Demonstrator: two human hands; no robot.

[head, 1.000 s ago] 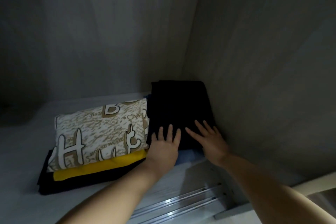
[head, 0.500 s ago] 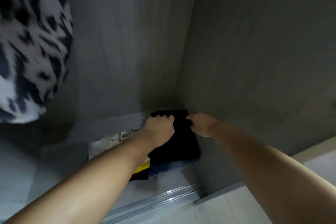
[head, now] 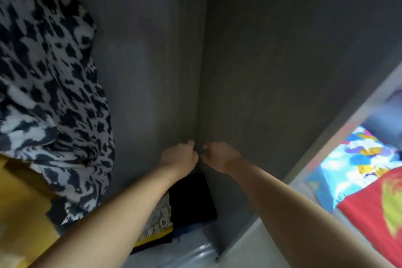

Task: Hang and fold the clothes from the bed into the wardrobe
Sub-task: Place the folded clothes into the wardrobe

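Head view, looking into the grey wardrobe (head: 282,61), matt panels with a faint vertical grain, back and side walls meeting at an inner corner. Left hand (head: 179,155) and right hand (head: 219,155) are raised side by side at that corner, almost touching, above the folded black garment (head: 191,200). Fingers of both are curled inward; whether they pinch dark cloth or nothing cannot be told, the gap between them being in shadow. Black garment: soft, flat, rectangular fold, long axis running toward the corner, far end hidden behind the left wrist. Just left of it, a beige printed fold (head: 159,217) on a yellow layer (head: 158,234), mostly covered by the left forearm. Farther left, a hanging black-and-white spotted garment (head: 50,85), blurred, cut off by the frame edge. Right of the wardrobe, a bright patterned bedsheet (head: 356,165) and red cloth (head: 374,209), overexposed.
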